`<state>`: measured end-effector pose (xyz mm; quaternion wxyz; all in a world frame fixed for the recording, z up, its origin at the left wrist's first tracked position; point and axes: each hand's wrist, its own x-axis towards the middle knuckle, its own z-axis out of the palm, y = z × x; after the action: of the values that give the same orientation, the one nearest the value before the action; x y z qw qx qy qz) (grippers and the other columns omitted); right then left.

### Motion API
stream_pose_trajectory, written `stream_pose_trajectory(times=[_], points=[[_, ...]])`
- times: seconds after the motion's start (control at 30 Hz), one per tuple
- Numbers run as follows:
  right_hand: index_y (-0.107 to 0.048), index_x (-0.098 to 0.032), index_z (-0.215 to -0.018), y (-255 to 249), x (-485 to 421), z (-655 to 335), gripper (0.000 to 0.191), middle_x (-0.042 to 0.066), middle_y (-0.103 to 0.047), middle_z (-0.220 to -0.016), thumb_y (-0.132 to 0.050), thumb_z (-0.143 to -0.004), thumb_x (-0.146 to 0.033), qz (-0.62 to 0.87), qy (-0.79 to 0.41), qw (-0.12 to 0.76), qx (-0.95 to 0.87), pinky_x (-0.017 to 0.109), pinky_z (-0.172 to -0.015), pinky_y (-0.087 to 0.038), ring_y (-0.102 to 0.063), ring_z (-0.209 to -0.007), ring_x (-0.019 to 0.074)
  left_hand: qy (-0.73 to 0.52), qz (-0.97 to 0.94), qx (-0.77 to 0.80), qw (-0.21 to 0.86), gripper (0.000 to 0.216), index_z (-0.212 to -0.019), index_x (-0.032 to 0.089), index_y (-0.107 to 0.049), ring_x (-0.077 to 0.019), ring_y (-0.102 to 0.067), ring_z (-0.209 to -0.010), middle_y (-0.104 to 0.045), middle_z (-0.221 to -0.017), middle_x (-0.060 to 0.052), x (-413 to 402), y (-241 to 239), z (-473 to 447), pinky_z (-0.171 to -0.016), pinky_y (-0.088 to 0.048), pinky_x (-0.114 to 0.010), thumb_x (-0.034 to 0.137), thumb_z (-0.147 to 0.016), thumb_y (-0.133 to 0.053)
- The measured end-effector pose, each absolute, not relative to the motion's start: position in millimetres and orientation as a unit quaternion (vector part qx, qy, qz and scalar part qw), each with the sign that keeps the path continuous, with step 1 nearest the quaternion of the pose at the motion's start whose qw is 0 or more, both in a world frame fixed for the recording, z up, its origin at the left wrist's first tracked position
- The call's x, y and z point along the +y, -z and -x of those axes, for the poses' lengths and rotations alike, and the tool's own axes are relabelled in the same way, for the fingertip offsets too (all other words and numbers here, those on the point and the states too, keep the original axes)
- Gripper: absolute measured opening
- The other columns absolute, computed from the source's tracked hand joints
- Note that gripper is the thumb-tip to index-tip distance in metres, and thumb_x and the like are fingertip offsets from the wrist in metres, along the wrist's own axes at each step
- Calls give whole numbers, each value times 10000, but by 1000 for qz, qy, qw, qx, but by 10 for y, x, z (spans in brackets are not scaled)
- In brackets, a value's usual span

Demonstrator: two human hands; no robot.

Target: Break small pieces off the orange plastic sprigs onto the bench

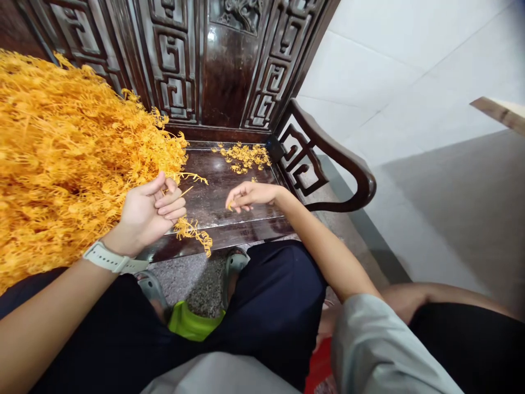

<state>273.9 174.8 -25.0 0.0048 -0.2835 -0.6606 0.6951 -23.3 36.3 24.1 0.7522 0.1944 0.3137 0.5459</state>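
My left hand point(152, 212), with a pale watch on its wrist, is closed around a yellow plastic flower sprig point(194, 232). The curly lower end of the sprig hangs past the bench's front edge, and a thin bare stem tip pokes out above the fingers. To the right, my right hand point(254, 195) hovers over the dark wooden bench point(217, 200), thumb and fingertips pinched on a small yellow plastic piece point(229, 206), mostly hidden by the fingers. Behind it, a loose cluster of similar small yellow pieces point(248, 157) lies on the seat near the armrest.
A large heap of yellow plastic sprigs point(77, 158) covers the left of the bench. A carved backrest point(229, 71) rises behind, and a curved armrest point(348, 164) bounds the right. Below are a bright green object point(194, 322) and another person's leg point(414, 298) at lower right.
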Motion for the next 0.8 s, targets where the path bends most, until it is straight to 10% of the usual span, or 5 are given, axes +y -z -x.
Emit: stream_pose_trajectory(times=[0.23, 0.43, 0.8], points=[[-645, -154, -1018, 178, 1846, -2698, 157, 65, -778, -860, -568, -1082, -274, 449, -741, 390, -311, 163, -464, -433, -508, -528, 66, -544, -196, 321, 750, 624, -681, 140, -623, -80, -261, -427, -244, -529, 52, 360, -272, 219, -440, -252, -217, 270, -1184, -277], [-741, -136, -1123, 195, 1564, -2507, 121, 50, -758, -822, -650, -1055, -177, 439, -702, 207, -520, 170, -465, -414, -539, -551, 80, -571, -196, 325, 728, 695, -600, 163, -538, -95, -189, -432, -218, -488, 40, 336, -331, 181, -451, -231, -236, 321, -1193, -213], [-685, -188, -1464, 140, 1035, -1890, 709, 157, -728, -1404, -475, -1088, -750, 280, -766, 14, -579, 309, -843, -639, -725, -1018, 206, -601, -151, 284, 732, 653, -544, 202, -109, -113, -84, -419, -96, -441, 21, 290, -408, 194, -425, -147, -294, 380, -1169, -173]])
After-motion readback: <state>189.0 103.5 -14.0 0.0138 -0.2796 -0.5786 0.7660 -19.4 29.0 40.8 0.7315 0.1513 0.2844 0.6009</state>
